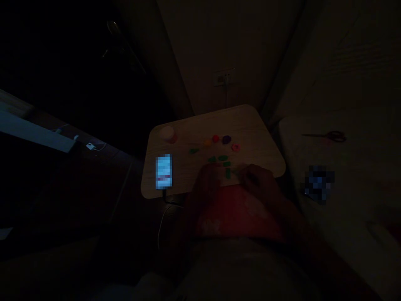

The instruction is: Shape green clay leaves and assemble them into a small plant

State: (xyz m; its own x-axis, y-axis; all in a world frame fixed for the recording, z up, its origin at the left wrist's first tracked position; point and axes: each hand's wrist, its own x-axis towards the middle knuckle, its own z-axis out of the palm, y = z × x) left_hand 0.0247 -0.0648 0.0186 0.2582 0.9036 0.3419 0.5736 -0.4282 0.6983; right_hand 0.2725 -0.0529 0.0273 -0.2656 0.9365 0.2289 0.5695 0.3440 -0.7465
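The picture is very dark. My left hand (210, 175) rests at the near edge of a small wooden table (250, 121), its fingers too dim to make out. Across from it, my right hand (258, 177) is closed, with the fingertips pressed together; what they hold, if anything, is hidden. Between the hands lies a green piece (228, 173), which looks like modelling clay. Several more green pieces (222, 158) lie just beyond. Farther back are an orange lump (207, 143), a red lump (216, 138), a purple lump (226, 139) and a pink ring-like piece (235, 147).
A lit phone (163, 171) with a cable stands at the table's left, with a pale tub (168, 133) behind it. On the light surface at right lie scissors (328, 136) and a blurred dark item (318, 184). A wall socket (223, 77) holds a plug.
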